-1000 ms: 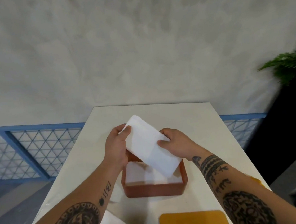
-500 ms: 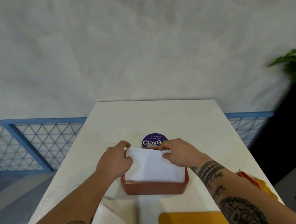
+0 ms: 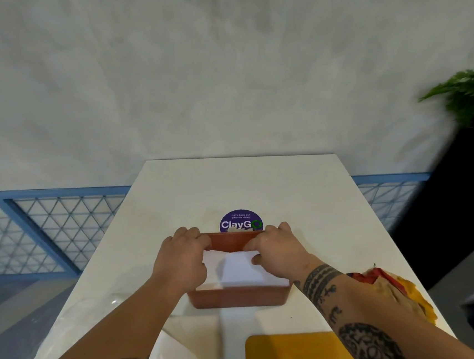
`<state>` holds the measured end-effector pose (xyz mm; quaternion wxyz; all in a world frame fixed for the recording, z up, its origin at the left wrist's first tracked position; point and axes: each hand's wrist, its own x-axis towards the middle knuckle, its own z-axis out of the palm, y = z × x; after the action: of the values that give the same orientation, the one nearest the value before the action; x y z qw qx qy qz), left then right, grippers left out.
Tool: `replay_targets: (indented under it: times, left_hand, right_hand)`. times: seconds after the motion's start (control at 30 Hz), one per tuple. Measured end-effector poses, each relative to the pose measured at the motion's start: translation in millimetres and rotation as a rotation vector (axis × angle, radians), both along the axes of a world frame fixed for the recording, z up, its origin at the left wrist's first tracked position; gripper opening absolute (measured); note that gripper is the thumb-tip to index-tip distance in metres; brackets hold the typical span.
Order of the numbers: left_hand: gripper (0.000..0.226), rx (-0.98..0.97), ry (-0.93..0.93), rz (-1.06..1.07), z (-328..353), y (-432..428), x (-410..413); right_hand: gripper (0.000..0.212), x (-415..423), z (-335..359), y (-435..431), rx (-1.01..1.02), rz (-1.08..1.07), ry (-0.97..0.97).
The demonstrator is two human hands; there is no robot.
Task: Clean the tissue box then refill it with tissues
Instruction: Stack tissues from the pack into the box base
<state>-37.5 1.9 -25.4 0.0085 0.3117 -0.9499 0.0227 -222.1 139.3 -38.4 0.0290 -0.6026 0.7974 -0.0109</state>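
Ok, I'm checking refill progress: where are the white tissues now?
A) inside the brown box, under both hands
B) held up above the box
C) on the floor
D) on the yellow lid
A: the white tissues lie inside the brown box, the left hand and right hand gripping them there.

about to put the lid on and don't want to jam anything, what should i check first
1. The tissues sit inside the tissue box walls: ok.
2. The tissues lie flat: not ok, the top looks rumpled.
3. The left hand and right hand are clear of the box: not ok, both grip the tissues by the far wall.
4. The yellow lid is within reach: ok, it lies just nearer than the box.
5. The box is clean inside: cannot tell, the tissues cover it.
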Motion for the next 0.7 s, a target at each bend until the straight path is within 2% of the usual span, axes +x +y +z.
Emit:
replay_targets:
  times: [0.17,0.27,0.37,0.57,0.7]
  left_hand:
    - [0.032,0.018,-0.1,-0.002,1,5,-1]
    - [0.032,0.055,-0.18,0.052,-1,3,-1]
    - [0.034,0.092,-0.181,0.082,-3,3,-2]
    - [0.034,0.111,-0.035,0.112,-4,8,0]
    - [0.03,0.066,0.192,0.113,-5,6,6]
  right_hand:
    - [0.03,4,1,5,-0.058,-0.026,0.038]
    - [0.029,6,1,10,0.022,-0.035,0.047]
    - [0.024,7,-2,15,0.115,-0.033,0.056]
    - [0.028,7,4,17,0.041,-0.043,0.008]
    - [0.025,14,11,22,-0.056,-0.079,-0.054]
